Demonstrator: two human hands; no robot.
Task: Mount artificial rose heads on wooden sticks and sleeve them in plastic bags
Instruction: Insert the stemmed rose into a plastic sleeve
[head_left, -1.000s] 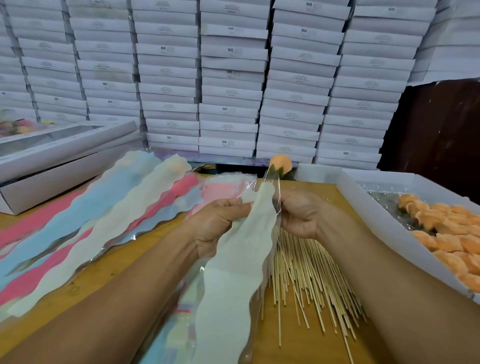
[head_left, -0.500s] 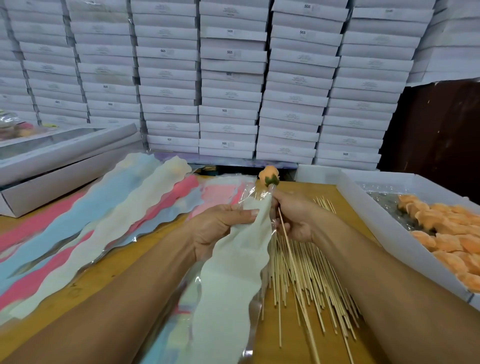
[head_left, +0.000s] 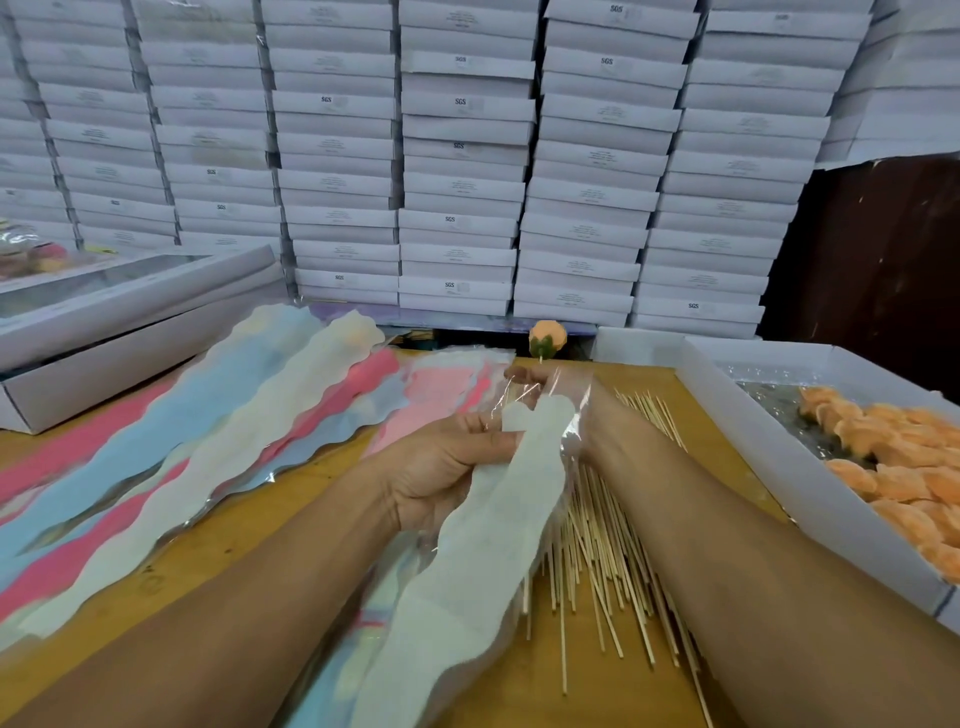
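An orange rose head (head_left: 546, 336) with green sepals sits on a thin wooden stick, poking up above my hands. My left hand (head_left: 452, 462) grips a long pale-green wavy plastic bag (head_left: 498, 530) near its clear top. My right hand (head_left: 582, 415) is partly hidden behind that clear plastic and holds the stick; its fingertips show at the bag's mouth. The stick's lower part is hidden by the bag. Loose wooden sticks (head_left: 613, 561) lie in a pile on the table under my right forearm.
Pink, blue and pale-green wavy bags (head_left: 208, 447) are spread over the left of the wooden table (head_left: 218, 540). A white box (head_left: 810, 467) at right holds several orange rose heads (head_left: 904, 467). White boxes (head_left: 467, 156) are stacked behind; a windowed box (head_left: 124, 322) lies at left.
The rose on its stick dipped toward the bag's mouth, then came up a little. My right hand moved in behind the clear top of the bag; my left hand kept its hold.
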